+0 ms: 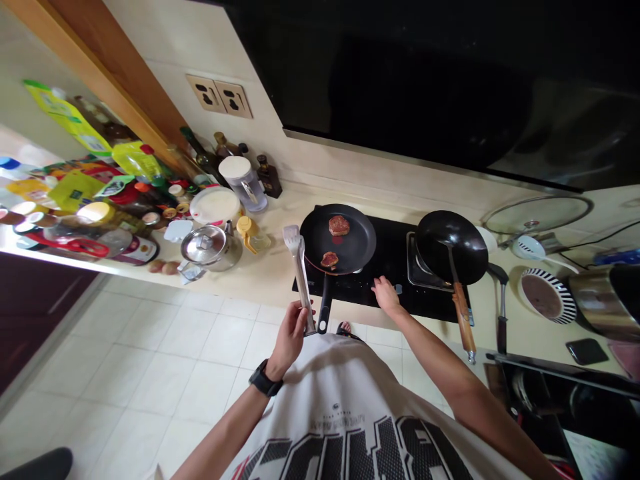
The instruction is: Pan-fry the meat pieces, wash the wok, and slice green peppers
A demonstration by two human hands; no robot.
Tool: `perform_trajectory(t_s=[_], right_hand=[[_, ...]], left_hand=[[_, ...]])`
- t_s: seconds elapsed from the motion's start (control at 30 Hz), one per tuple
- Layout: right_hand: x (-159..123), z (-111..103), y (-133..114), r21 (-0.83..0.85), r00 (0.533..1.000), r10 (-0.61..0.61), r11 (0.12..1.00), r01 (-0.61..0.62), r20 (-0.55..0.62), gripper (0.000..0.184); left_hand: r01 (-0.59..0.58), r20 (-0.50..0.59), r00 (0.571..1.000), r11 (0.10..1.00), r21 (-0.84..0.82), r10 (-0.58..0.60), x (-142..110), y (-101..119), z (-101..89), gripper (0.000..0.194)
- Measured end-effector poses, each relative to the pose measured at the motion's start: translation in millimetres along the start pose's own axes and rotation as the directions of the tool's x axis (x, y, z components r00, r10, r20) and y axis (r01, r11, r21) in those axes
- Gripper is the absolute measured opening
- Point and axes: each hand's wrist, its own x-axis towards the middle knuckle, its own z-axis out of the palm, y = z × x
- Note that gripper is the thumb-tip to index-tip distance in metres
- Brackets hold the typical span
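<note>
My left hand (293,331) is closed round the lower end of metal tongs (301,273), whose tips point up and away from me beside the frying pan. The black frying pan (360,248) sits over the left side of the black cooktop (390,240), its handle towards me. Two browned pieces of meat lie in it: a larger one (339,225) at the back and a smaller one (329,260) near the handle. My right hand (386,295) reaches to the cooktop's front, fingers bent down; what they grip is hidden. A small knob (399,289) shows just beside it.
On the right burner stands a wok (443,243) with its wooden handle (464,323) jutting over the front edge. A spatula (501,307), striped bowl (547,295) and glass lid (537,215) are farther right. To the left are a steel kettle (210,248), an oil jug (253,235) and several bottles.
</note>
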Motion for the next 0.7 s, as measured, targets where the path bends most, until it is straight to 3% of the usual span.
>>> perform_trajectory(t_s=[0.33,0.7], right_hand=[[-4,-2,-4,0.022,0.999,0.035,0.999,-0.034,-0.038,0.018],[-4,1,-4,0.047,0.997,0.048,0.998,-0.045,-0.068,0.02]], left_hand=[[0.015,0.036,0.999,0.999,-0.036,-0.014,0,-5,3.0,0.046],[-0.041,0.092,0.995,0.999,0.004,0.04,1,9,12.0,0.044]])
